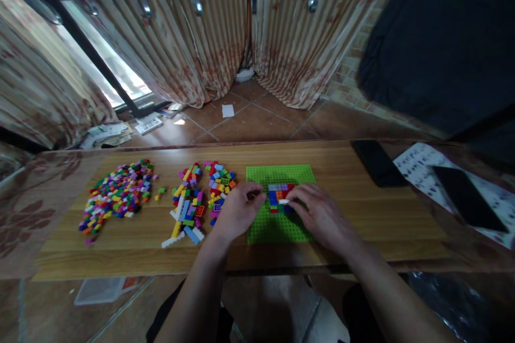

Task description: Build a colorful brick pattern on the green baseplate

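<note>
A green baseplate (281, 174) lies on the wooden table (362, 220). A small patch of red, blue, grey and orange bricks (278, 194) is stuck on its middle. My right hand (319, 213) rests on the plate and pinches a small white brick (284, 201) at the edge of that patch. My left hand (238, 210) sits at the plate's left edge with its fingers curled, its thumb and fingertips close to the patch. What the left fingers hold, if anything, is hidden.
A heap of larger mixed bricks (199, 198) lies left of the plate, and a heap of tiny ones (116, 193) further left. Two dark phones (377, 162) (466, 198) and a printed sheet (418, 163) lie at the right. Curtains (225, 27) hang behind the table.
</note>
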Demonstrator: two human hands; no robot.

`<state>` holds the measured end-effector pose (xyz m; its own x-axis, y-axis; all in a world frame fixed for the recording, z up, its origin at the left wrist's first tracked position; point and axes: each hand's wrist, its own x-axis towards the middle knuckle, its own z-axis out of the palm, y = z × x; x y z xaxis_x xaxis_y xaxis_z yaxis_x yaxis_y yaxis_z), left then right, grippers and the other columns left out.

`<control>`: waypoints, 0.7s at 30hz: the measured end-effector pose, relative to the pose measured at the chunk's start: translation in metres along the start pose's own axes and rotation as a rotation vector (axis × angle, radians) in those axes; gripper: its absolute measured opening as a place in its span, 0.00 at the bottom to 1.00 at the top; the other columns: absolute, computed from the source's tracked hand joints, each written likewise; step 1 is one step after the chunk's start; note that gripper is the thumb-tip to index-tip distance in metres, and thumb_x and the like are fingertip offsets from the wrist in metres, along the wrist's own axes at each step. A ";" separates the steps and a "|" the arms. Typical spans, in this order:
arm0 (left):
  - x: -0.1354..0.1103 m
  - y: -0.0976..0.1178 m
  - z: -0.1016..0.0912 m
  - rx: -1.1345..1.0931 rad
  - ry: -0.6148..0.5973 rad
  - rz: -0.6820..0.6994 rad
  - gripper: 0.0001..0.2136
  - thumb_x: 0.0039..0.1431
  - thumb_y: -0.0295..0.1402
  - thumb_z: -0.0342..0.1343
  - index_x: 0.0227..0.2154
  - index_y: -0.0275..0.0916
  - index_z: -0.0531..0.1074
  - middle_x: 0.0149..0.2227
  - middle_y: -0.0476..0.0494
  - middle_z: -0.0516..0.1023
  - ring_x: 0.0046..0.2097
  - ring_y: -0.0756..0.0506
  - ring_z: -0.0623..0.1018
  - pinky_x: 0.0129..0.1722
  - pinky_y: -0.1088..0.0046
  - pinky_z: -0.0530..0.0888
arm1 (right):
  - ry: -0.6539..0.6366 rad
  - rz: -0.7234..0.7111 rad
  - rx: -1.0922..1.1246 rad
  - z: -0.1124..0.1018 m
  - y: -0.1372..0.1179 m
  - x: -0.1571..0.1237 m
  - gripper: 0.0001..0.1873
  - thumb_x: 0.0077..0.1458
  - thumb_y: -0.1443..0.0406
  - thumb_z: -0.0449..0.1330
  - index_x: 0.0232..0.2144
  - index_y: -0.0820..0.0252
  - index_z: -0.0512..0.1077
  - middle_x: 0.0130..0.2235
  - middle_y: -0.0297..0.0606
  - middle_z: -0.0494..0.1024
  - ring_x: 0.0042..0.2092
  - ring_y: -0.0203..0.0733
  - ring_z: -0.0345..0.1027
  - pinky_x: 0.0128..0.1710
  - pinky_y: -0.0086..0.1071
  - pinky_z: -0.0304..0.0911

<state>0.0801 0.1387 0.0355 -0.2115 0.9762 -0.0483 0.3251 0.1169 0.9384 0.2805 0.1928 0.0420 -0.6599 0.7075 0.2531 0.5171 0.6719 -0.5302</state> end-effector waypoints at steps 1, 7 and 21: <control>0.000 0.000 0.002 0.014 -0.006 0.001 0.07 0.54 0.32 0.59 0.34 0.38 0.79 0.30 0.45 0.80 0.32 0.46 0.77 0.34 0.72 0.71 | -0.001 -0.010 -0.024 0.001 -0.001 0.000 0.06 0.63 0.67 0.56 0.33 0.56 0.71 0.35 0.37 0.75 0.40 0.44 0.67 0.42 0.39 0.62; 0.001 -0.001 0.012 0.077 -0.028 0.000 0.08 0.54 0.33 0.60 0.36 0.38 0.79 0.35 0.42 0.82 0.37 0.43 0.79 0.40 0.69 0.73 | 0.002 -0.013 -0.082 0.005 -0.006 0.000 0.06 0.62 0.68 0.56 0.34 0.58 0.72 0.36 0.39 0.75 0.41 0.46 0.64 0.42 0.40 0.61; -0.003 0.007 0.021 0.246 -0.005 -0.059 0.14 0.55 0.32 0.60 0.45 0.36 0.75 0.42 0.37 0.82 0.43 0.41 0.81 0.44 0.65 0.75 | -0.019 -0.009 -0.165 0.006 -0.004 -0.002 0.07 0.62 0.69 0.55 0.32 0.59 0.72 0.34 0.39 0.73 0.39 0.45 0.62 0.42 0.38 0.59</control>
<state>0.1024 0.1407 0.0352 -0.2321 0.9673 -0.1027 0.5272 0.2138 0.8224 0.2763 0.1872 0.0387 -0.6739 0.6984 0.2411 0.5927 0.7058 -0.3879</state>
